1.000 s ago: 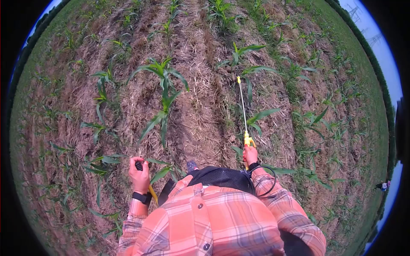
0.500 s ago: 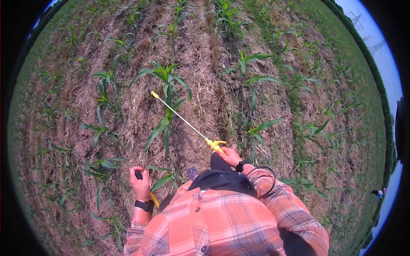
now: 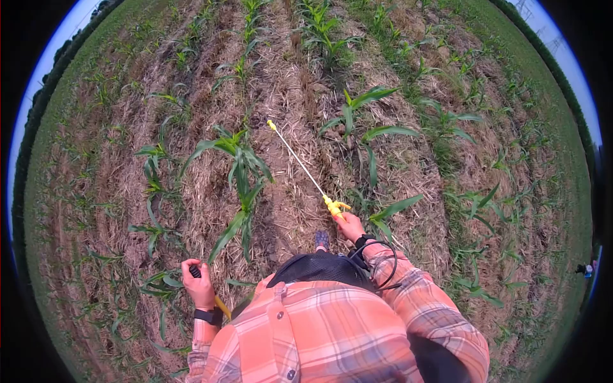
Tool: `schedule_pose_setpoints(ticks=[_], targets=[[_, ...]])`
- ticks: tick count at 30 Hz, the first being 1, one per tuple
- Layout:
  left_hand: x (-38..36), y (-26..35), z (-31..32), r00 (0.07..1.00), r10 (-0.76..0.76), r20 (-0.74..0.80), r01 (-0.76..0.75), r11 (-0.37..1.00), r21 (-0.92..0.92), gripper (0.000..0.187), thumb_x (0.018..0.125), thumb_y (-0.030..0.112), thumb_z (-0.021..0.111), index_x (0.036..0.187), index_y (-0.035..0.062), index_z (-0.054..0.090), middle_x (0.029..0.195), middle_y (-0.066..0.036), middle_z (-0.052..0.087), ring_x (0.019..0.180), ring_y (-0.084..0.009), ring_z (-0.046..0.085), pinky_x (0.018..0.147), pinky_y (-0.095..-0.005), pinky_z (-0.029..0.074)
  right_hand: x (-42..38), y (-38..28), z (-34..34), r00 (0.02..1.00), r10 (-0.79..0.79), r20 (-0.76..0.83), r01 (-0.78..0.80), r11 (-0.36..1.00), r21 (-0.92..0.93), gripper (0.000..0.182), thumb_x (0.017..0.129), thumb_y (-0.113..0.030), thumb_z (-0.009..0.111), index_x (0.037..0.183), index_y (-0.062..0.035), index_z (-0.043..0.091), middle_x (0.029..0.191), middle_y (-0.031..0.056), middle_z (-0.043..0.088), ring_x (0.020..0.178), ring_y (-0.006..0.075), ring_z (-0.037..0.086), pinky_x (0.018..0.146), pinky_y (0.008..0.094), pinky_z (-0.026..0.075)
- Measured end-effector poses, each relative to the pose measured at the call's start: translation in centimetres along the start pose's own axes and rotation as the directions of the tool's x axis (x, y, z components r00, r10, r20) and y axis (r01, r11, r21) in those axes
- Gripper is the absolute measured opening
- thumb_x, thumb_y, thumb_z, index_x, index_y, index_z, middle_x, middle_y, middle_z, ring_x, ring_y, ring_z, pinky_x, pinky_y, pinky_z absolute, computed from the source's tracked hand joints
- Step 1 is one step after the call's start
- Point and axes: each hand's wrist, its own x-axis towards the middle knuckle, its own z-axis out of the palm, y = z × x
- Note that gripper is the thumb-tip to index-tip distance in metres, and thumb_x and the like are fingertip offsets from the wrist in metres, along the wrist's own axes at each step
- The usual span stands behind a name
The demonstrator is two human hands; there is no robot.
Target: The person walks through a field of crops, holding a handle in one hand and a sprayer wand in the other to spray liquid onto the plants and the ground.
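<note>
My right hand (image 3: 350, 227) is closed round the yellow handle of a sprayer wand (image 3: 300, 162). The thin pale tube slants up and left to a yellow nozzle (image 3: 272, 125), held over bare soil and straw just right of a leafy green plant (image 3: 241, 167). A black hose (image 3: 393, 262) loops beside my right wrist. At the lower left, my left hand (image 3: 199, 285) is wrapped round a black ribbed grip (image 3: 195, 271). A yellow bar (image 3: 223, 307) shows beside my left wrist.
Rows of young green plants (image 3: 389, 209) run away from me, with straw-covered soil between them. My shoe (image 3: 322, 240) is on the strip ahead of my body. Far off at the right edge is a small figure (image 3: 585, 270), too small to make out.
The wand has swung right, its nozzle moving from left of the leafy plant to its right. My right hand shifted slightly right, my left hand slightly left and down. A shoe shows more fully.
</note>
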Motion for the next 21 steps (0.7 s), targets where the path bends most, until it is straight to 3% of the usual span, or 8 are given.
schedule_pose_setpoints(ticks=[3,6,7,9,18,19,21], targets=[[1.8,1.2,1.9,0.999,0.009,0.038,-0.010,1.000,0.025,0.011,0.074,0.002,0.053,0.081,0.0048,0.045,0.067,0.000,0.042,0.057,-0.0092,0.038,0.052,-0.0236,0.034,1.7,-0.8,-4.0,0.991,0.068,-0.114,-0.064,0.997,0.044,0.024,0.082,-0.030,0.052,0.075,-0.0071,0.052,0.054,-0.0016,0.048,0.040,0.0067,0.042,0.035,0.0225,0.032],[3.1,3.7,3.7,0.997,0.005,0.072,-0.010,0.998,0.064,0.011,0.074,0.003,0.053,0.081,0.0046,0.045,0.067,0.000,0.041,0.057,-0.0091,0.037,0.052,-0.0232,0.033,3.9,1.3,-7.4,0.961,0.214,-0.177,-0.159,0.947,0.281,0.021,0.083,-0.029,0.050,0.074,-0.0103,0.048,0.053,-0.0024,0.046,0.036,0.0058,0.038,0.031,0.0212,0.030],[3.5,4.0,4.3,0.997,0.006,0.073,-0.011,0.998,0.064,0.011,0.074,0.003,0.053,0.081,0.0046,0.045,0.067,0.000,0.041,0.057,-0.0091,0.037,0.052,-0.0232,0.033,3.9,1.0,-8.5,0.954,0.234,-0.187,-0.148,0.910,0.387,0.022,0.083,-0.029,0.049,0.073,-0.0097,0.047,0.052,-0.0025,0.045,0.036,0.0059,0.038,0.030,0.0215,0.030],[4.3,4.0,5.3,0.994,0.103,0.043,-0.104,0.994,0.029,0.010,0.075,0.001,0.052,0.081,0.0050,0.045,0.065,0.001,0.040,0.057,-0.0075,0.036,0.051,-0.0215,0.031,4.0,0.9,-10.6,0.922,0.280,-0.267,-0.148,0.893,0.426,0.023,0.084,-0.029,0.049,0.074,-0.0088,0.046,0.052,-0.0021,0.044,0.036,0.0057,0.038,0.029,0.0215,0.030],[7.4,5.3,8.0,0.994,0.052,0.098,-0.057,0.997,0.048,0.012,0.074,0.002,0.054,0.082,0.0044,0.046,0.063,0.000,0.043,0.055,-0.0092,0.040,0.051,-0.0235,0.035,3.9,4.6,-18.0,0.763,0.418,-0.494,-0.025,0.782,0.623,0.022,0.083,-0.028,0.048,0.081,-0.0053,0.048,0.058,0.0018,0.043,0.038,0.0086,0.040,0.030,0.0226,0.032],[8.0,4.9,8.0,0.995,0.046,0.093,-0.051,0.997,0.051,0.012,0.074,0.002,0.054,0.082,0.0044,0.046,0.063,0.000,0.043,0.055,-0.0092,0.040,0.051,-0.0235,0.035,3.8,4.0,-18.1,0.718,0.418,-0.557,0.007,0.795,0.607,0.022,0.083,-0.025,0.047,0.075,-0.0044,0.046,0.052,0.0023,0.043,0.034,0.0094,0.038,0.028,0.0237,0.031],[9.2,3.9,8.3,0.993,0.061,0.105,-0.069,0.995,0.075,0.012,0.073,0.002,0.054,0.082,0.0045,0.047,0.061,-0.001,0.043,0.054,-0.0092,0.041,0.050,-0.0235,0.035,4.2,3.9,-18.4,0.690,0.456,-0.561,0.015,0.767,0.642,0.023,0.083,-0.026,0.047,0.076,-0.0040,0.047,0.052,0.0027,0.043,0.034,0.0097,0.038,0.028,0.0240,0.031]])
